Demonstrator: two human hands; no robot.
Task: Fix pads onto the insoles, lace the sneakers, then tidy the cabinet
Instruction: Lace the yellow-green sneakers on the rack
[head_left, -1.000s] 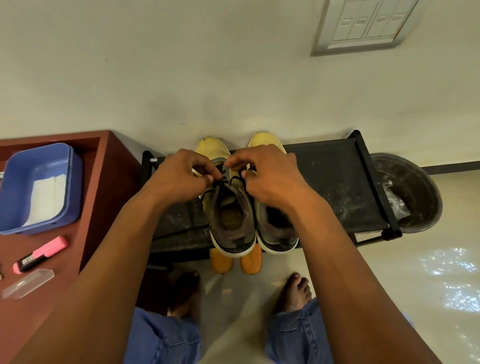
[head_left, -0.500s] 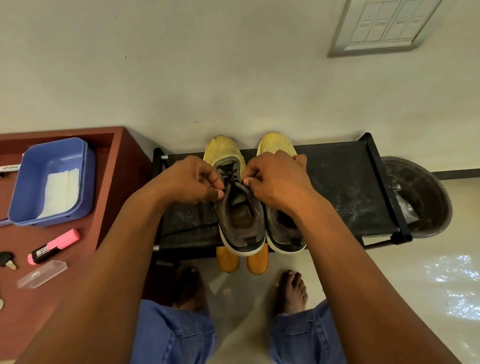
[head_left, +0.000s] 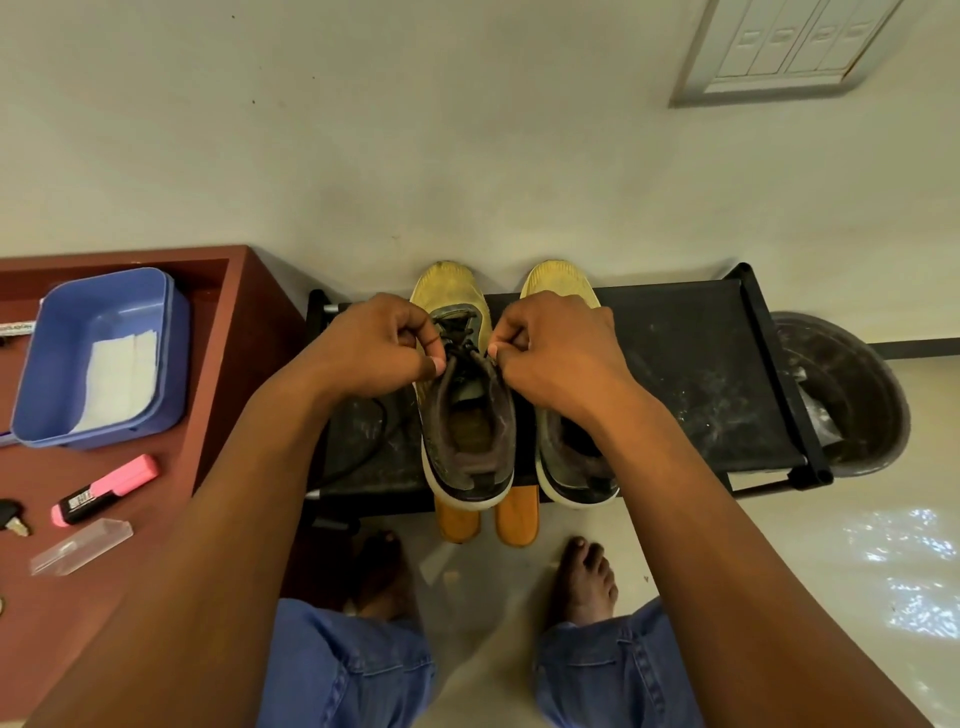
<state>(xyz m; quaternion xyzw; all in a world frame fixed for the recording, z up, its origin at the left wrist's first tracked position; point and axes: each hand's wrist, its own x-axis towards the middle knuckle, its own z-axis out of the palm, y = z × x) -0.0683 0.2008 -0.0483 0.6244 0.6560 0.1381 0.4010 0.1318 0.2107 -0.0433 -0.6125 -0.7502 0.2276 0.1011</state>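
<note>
Blue tub (head_left: 104, 332), pink highlighter (head_left: 106, 488), key (head_left: 11, 517) on red-brown desk (head_left: 218, 332) — dark bin (head_left: 852, 395) far right

A home entryway, by the shoe rack.

A low black shoe rack (head_left: 675, 364) stands against a plain cream wall (head_left: 363, 130) with a switch panel (head_left: 789, 47), sneakers (head_left: 467, 415) on top and a dark bin (head_left: 852, 395) beside it. The floor (head_left: 857, 571) is glossy tile under bare feet (head_left: 584, 582). A reddish wooden surface (head_left: 228, 332) carries a blue tub (head_left: 98, 353), a pink highlighter (head_left: 104, 488) and a key (head_left: 13, 519).
</note>
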